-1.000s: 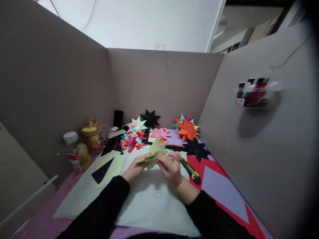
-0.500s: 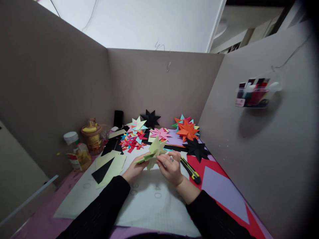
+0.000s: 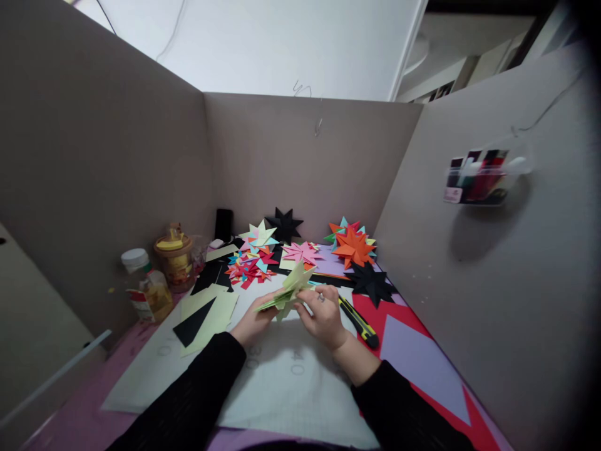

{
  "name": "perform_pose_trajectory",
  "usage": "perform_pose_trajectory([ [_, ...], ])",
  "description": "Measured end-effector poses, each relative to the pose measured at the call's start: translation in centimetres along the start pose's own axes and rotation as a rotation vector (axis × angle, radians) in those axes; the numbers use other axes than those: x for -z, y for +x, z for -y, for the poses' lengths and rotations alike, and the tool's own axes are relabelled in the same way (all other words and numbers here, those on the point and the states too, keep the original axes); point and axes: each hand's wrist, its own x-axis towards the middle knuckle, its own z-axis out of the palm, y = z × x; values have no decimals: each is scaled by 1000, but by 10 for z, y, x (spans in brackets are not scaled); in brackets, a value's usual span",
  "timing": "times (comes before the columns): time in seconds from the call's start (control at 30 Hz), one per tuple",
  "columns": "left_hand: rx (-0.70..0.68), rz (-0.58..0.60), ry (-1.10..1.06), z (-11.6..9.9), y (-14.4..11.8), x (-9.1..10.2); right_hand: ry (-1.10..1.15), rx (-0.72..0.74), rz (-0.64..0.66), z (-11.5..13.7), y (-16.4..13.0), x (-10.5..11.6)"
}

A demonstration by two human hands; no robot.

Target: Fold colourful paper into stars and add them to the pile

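Left hand point(image 3: 251, 322) pinches the pale green paper star point(image 3: 288, 289) at its lower left edge, thumb on top, other fingers under the folds. Right hand point(image 3: 323, 316) closes on the star's right side, thumb and forefinger pressed on a flap near the centre; a ring shows on one finger. The star is held just above the white cutting mat point(image 3: 291, 382), between both hands, tilted with one point up toward the back wall.

Handling, as a judgement: thin folded paper, very light, stiff only along creases. Points would crumple under a squeeze, and loose layers could slip apart if gripped at the tips. Best hold is near the centre, where layers stack, with flat finger pads rather than nails.

Surroundings: utility knife point(image 3: 359, 322) lies on the mat just right of the right hand, apart from it. Finished stars sit behind: orange point(image 3: 352, 245), pink point(image 3: 300, 252), black point(image 3: 283, 224). Green and black sheets point(image 3: 206, 313) lie left of the left hand. A bottle point(image 3: 143, 291) and jar point(image 3: 174, 254) stand at far left.

Hard to make out: underside of the star and the left fingers beneath it are hidden; how many layers it has cannot be told. Whether the knife blade is out is unclear. The mat's near edge is cut off by the sleeves.
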Motion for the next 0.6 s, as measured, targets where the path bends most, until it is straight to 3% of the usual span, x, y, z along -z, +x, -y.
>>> perform_pose_trajectory([
  [0.4,-10,24,-26,-5,-1,-2,-19,-24,123,2,3,1],
  [0.6,-4,38,47,-1,-1,-3,-100,9,56,3,4,1],
])
